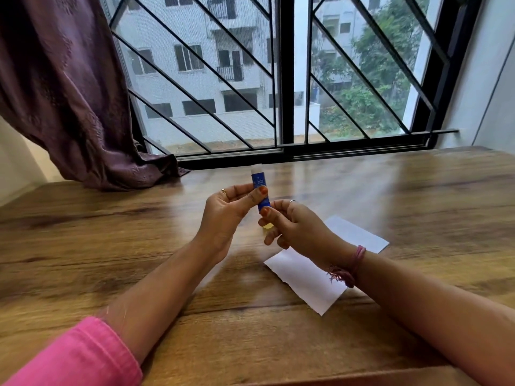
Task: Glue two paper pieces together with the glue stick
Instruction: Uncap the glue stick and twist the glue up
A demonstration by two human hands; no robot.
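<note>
Both hands hold the glue stick (258,188) upright above the table (111,246): left hand (228,211) pinches its middle, right hand (289,224) apparently grips its base. Two papers (306,280) lie under the right wrist.

Bare table (111,246) left of hands, paper pieces (303,280) right — curtain (83,121) far-left

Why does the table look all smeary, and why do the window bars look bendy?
Head view: the table smears sideways from camera motion blur, with daylight glare near the window; the wide-angle lens bends the bars; the glue stick label is too blurred to read.
</note>
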